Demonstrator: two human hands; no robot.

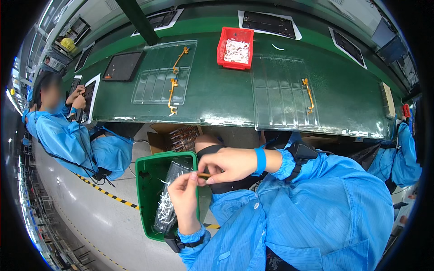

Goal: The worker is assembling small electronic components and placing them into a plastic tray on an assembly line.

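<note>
Above the green bin, my left hand (184,193) and my right hand (229,168) meet, fingertips pinched together. Between them runs a thin orange flex cable (204,175), mostly covered by the fingers. My right wrist wears a blue band (260,161). The green bin (193,161) stands on the floor below my hands, holding a clear plastic tray (168,189) and white scraps. On the bench, more orange flex cables (172,96) lie on a clear tray (147,86) at left, and another flex cable (309,95) rests on the right tray (280,97).
A red box (234,66) of small white pieces sits on the green bench (217,97). Behind it lie dark panels (269,25). An open carton (159,141) is under the bench. A co-worker in blue (68,140) works at left; another person's blue sleeve (402,153) shows at right.
</note>
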